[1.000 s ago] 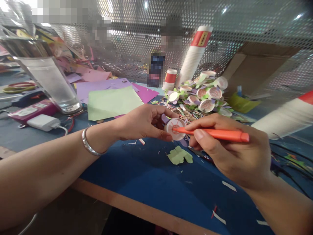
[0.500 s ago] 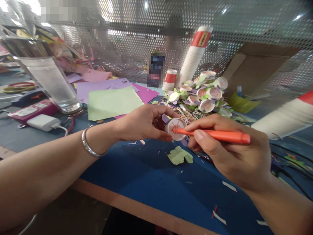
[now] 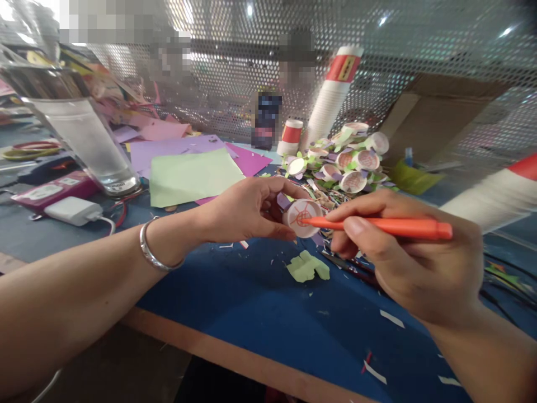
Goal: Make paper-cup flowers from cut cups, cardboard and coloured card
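Note:
My left hand (image 3: 247,210) pinches a small round white cup bottom (image 3: 302,218) with a red printed mark, held just above the blue table (image 3: 251,302). My right hand (image 3: 415,263) is closed round an orange pen-like tool (image 3: 390,226) whose tip touches the middle of the disc. A silver bangle (image 3: 151,253) sits on my left wrist. A pale green paper cut-out (image 3: 307,267) lies on the table right below the disc.
Behind the hands lies a pile of similar cup flowers (image 3: 348,162) with paper scraps. Stacked red-and-white cups (image 3: 331,95) lean on the perforated metal screen (image 3: 419,45). Coloured paper sheets (image 3: 188,173), a glass jar (image 3: 88,140) and a white charger (image 3: 71,210) stand left. Another cup stack (image 3: 499,190) lies right.
My right hand with the orange tool has drawn slightly to the right and up, its tip staying on the disc. The left hand has hardly moved.

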Demonstrator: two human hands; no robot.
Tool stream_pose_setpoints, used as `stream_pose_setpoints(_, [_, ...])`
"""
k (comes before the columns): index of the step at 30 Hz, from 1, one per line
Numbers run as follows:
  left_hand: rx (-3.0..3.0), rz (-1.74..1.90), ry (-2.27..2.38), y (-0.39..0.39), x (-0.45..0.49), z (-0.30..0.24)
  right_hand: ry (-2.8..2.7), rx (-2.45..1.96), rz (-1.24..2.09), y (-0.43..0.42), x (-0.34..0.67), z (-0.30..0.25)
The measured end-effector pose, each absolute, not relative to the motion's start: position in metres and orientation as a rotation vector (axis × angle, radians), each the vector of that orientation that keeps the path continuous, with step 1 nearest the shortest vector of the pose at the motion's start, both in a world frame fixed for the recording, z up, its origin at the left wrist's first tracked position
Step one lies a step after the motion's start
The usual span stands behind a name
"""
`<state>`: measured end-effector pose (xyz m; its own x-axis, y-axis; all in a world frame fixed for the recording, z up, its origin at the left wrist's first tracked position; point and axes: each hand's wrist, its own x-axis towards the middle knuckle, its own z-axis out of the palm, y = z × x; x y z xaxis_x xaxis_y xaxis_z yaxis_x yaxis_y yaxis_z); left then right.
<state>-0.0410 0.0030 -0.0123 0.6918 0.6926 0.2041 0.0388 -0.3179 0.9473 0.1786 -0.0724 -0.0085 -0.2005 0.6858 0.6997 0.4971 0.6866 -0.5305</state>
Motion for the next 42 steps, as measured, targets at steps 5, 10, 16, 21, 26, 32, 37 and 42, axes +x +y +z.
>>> stream_pose_setpoints(5, [1.810, 0.743, 0.657, 0.0029, -0.0416, -0.0113, -1.884, -0.931, 0.169, -0.0703, 0.1810, -0.0092])
stream_pose_setpoints(10, [1.818, 0.740, 0.670, 0.0016, -0.0418, -0.0098, -1.911, -0.936, 0.186, -0.0709, 0.1822, -0.0098])
stream_pose_setpoints(16, [1.810, 0.739, 0.661, 0.0012, -0.0422, -0.0094, -1.945, -0.935, 0.178, -0.0707, 0.1798, -0.0073])
stream_pose_setpoints(21, [1.799, 0.805, 0.627, 0.0016, -0.0425, -0.0097, -1.971, -0.949, 0.207, -0.0715, 0.1810, -0.0058])
stream_pose_setpoints(26, [1.845, 0.840, 0.625, 0.0024, -0.0422, -0.0101, -1.892, -0.990, 0.208, -0.0715, 0.1825, -0.0064])
stream_pose_setpoints(32, [1.872, 0.831, 0.625, 0.0032, -0.0424, -0.0113, -1.806, -1.013, 0.160, -0.0696, 0.1832, -0.0077])
stream_pose_setpoints(37, [1.873, 0.817, 0.608, 0.0025, -0.0427, -0.0120, -1.830, -1.003, 0.115, -0.0681, 0.1833, -0.0086])
stream_pose_setpoints(42, [1.872, 0.805, 0.623, 0.0018, -0.0428, -0.0100, -1.865, -1.011, 0.067, -0.0683, 0.1838, -0.0091])
